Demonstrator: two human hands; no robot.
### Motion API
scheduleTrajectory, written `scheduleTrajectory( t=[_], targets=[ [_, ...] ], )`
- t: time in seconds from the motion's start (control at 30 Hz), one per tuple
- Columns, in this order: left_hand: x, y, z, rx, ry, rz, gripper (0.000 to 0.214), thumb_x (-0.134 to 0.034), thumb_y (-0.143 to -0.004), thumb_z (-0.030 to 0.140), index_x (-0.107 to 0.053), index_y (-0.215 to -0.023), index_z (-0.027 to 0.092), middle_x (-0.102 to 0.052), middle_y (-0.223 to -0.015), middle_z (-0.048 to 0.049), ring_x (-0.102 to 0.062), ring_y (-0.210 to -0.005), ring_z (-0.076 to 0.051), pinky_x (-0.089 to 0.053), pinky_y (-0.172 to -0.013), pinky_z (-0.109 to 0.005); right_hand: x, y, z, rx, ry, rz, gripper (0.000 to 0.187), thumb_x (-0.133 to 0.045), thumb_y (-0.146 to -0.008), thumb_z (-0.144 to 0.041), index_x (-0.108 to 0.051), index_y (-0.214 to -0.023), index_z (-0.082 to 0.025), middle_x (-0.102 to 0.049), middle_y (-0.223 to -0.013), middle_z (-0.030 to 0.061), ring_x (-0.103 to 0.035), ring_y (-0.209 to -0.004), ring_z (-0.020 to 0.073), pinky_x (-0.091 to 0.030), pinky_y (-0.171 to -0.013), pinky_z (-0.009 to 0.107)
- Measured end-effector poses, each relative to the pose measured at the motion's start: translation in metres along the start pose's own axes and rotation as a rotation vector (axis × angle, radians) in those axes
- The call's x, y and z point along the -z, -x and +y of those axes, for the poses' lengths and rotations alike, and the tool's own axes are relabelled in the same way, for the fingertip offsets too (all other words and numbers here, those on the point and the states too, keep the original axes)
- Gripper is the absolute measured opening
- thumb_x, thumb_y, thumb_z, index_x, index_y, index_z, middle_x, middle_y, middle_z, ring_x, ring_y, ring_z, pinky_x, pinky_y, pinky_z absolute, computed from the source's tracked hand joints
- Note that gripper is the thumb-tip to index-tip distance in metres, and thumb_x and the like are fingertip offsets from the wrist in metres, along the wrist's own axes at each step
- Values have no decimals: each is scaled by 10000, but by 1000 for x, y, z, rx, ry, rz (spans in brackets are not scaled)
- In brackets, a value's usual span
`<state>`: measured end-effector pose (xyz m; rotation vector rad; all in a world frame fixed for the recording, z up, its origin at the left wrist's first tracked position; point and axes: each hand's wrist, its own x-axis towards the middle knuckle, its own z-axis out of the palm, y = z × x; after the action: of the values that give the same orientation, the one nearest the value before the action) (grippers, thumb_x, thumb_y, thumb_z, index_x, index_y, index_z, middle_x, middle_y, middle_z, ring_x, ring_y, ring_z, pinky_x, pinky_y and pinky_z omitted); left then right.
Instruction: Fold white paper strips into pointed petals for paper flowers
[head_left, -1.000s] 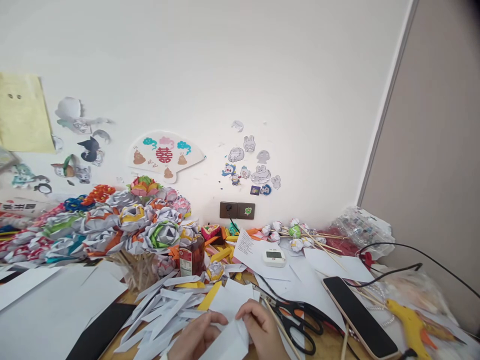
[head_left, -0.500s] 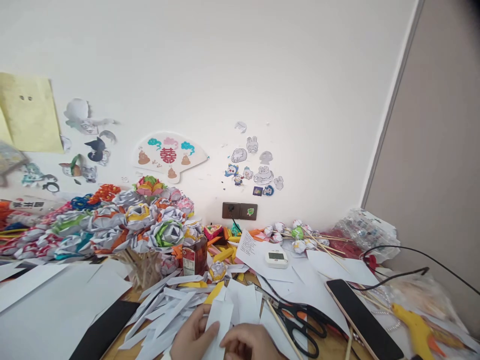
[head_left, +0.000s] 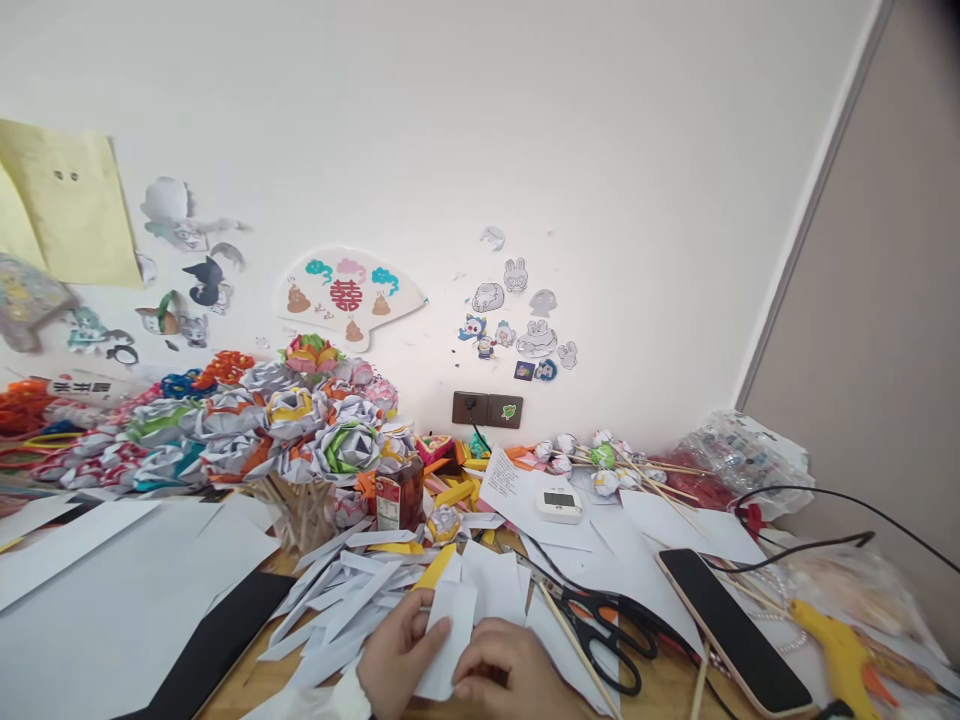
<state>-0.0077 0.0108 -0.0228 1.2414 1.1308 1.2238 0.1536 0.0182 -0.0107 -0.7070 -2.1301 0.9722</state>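
Note:
Between my two hands, low in the view, stands a narrow white paper strip (head_left: 453, 625). My left hand (head_left: 401, 650) pinches its left side, thumb across the front. My right hand (head_left: 510, 665) has its fingers curled at the strip's lower right edge, with thumb and fingertips together on the paper. Just behind lie more white paper pieces (head_left: 495, 585) and a yellow paper strip (head_left: 436, 568). To the left spreads a loose pile of folded white strips (head_left: 337, 600). Black-handled scissors (head_left: 600, 630) rest right of my right hand.
A phone (head_left: 731, 630) and a yellow glue gun (head_left: 836, 655) lie at the right, near a black cable (head_left: 795, 548). A white timer (head_left: 559, 504) sits further back. Paper flowers (head_left: 345, 447) crowd the back left, beside a jar (head_left: 400, 495). Large white sheets (head_left: 135, 600) cover the left.
The whole scene has shifted slightly right in view, the wall pictures also upward, as my head moved. Both hands keep their hold on the paper strip.

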Motion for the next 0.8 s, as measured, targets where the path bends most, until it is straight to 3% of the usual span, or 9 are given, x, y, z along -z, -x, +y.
scheduleTrajectory(
  t=[0.13, 0.3, 0.43, 0.53, 0.63, 0.8],
  targets=[
    [-3, 2, 6, -8, 52, -41, 353, -650, -576, 460, -539, -737, 166, -613, -582, 20, -565, -581, -160, -423, -518, -241, -3, -1, 6, -59, -2, 88, 88, -602, -684, -271, -643, -706, -196, -532, -625, -14, -456, -564, 115, -344, -517, 197],
    [-3, 2, 7, 31, 135, -113, 302, -655, -602, 412, -586, -739, 152, -622, -581, 12, -554, -530, -141, -418, -477, -234, -5, -1, 9, -113, 1, 128, 32, -595, -643, -146, -612, -627, -168, -520, -584, -25, -441, -538, 103, -328, -500, 189],
    [7, -1, 8, 12, 239, -352, 306, -698, -585, 330, -585, -816, 166, -638, -645, -4, -589, -623, -163, -450, -579, -277, -4, -1, 5, -137, 48, 186, 109, -547, -620, -60, -580, -604, -162, -522, -601, -22, -462, -555, 105, -338, -512, 187],
    [15, -3, 6, 37, 241, -530, 455, -758, -500, 280, -557, -899, 192, -640, -747, -18, -601, -742, -192, -439, -710, -351, -4, -2, 4, -98, 55, 203, 135, -527, -611, -35, -556, -593, -166, -517, -640, -16, -477, -590, 112, -352, -532, 189],
    [18, -3, 1, 67, 221, -566, 568, -785, -427, 308, -541, -929, 205, -628, -800, -22, -597, -774, -189, -421, -741, -350, -4, -2, 4, -81, 51, 200, 147, -521, -609, -24, -546, -595, -169, -521, -667, -11, -478, -607, 114, -356, -544, 194],
    [16, -3, 1, 73, 191, -557, 520, -775, -455, 318, -549, -902, 181, -630, -762, -27, -597, -760, -187, -422, -734, -338, -3, -1, 5, -72, 12, 196, 137, -534, -625, -38, -559, -606, -171, -544, -676, -6, -488, -638, 121, -362, -570, 200]
  ],
)
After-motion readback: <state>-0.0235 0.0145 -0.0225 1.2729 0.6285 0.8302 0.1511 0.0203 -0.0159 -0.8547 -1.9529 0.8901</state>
